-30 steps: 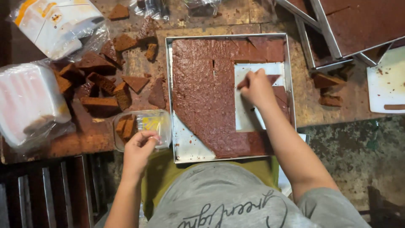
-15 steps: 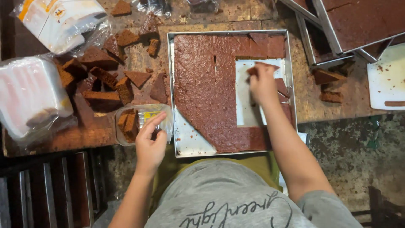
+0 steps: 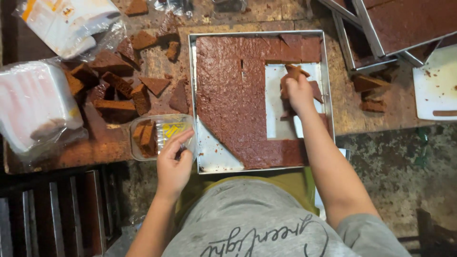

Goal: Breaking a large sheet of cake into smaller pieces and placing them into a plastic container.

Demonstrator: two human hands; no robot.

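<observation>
A square metal baking tray (image 3: pixel 193 95) holds a brown sheet cake (image 3: pixel 228 90) with cut-out gaps that show bare tray. My right hand (image 3: pixel 298 91) is inside the tray's right gap, closed on a cut piece of brown cake (image 3: pixel 291 71). My left hand (image 3: pixel 173 162) grips the edge of a clear plastic container (image 3: pixel 159 135) at the tray's lower left corner. Two cake pieces (image 3: pixel 145 138) stand in the container's left half.
Several loose cake pieces (image 3: pixel 114 85) lie on the worn table left of the tray. A stack of clear plastic containers in a bag (image 3: pixel 33 104) sits far left. More trays of cake (image 3: pixel 404 24) and a white board (image 3: pixel 435 85) are at the right.
My right hand has lifted a cake piece from the tray's right gap. My left hand moved up onto the plastic container and took hold of its edge.
</observation>
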